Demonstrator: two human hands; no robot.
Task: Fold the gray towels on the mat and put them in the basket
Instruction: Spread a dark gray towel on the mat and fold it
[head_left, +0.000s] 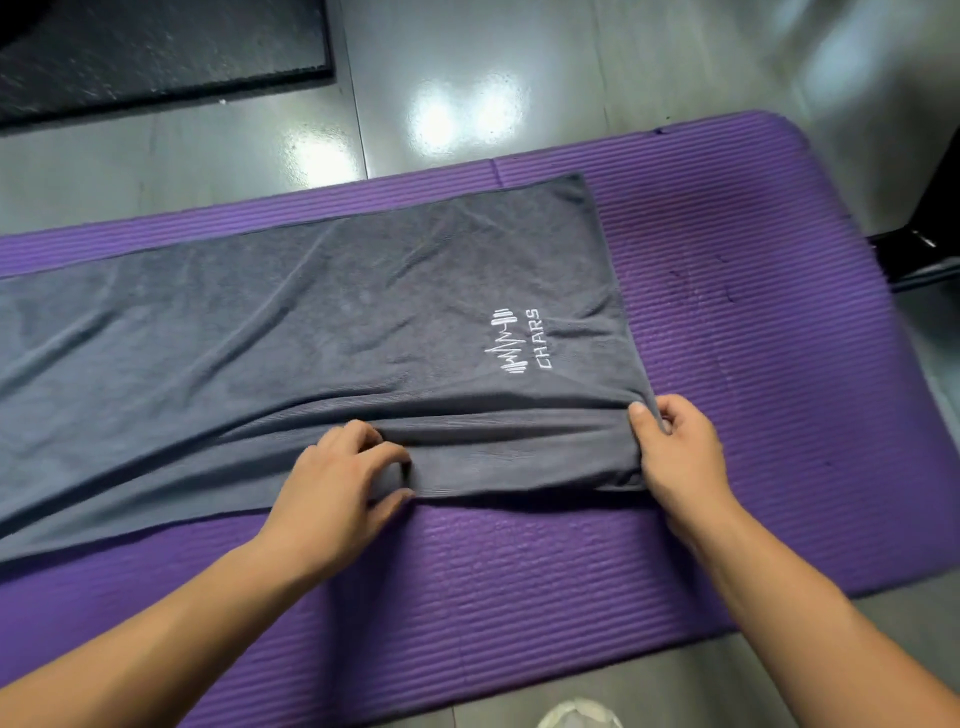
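Towel (311, 322) lay spread on mat (753, 364) mid-frame, left hand (340, 480) pinching its lower edge and right hand (675, 452) its lower-right corner, apparently to lift a lengthwise fold.

Glossy gray floor (467, 78); black mat (156, 47) upper left.

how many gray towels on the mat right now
1: a gray towel spread across the purple mat, its near edge pinched by the left hand and right hand. It runs off the frame's left edge; others may lie out of view.
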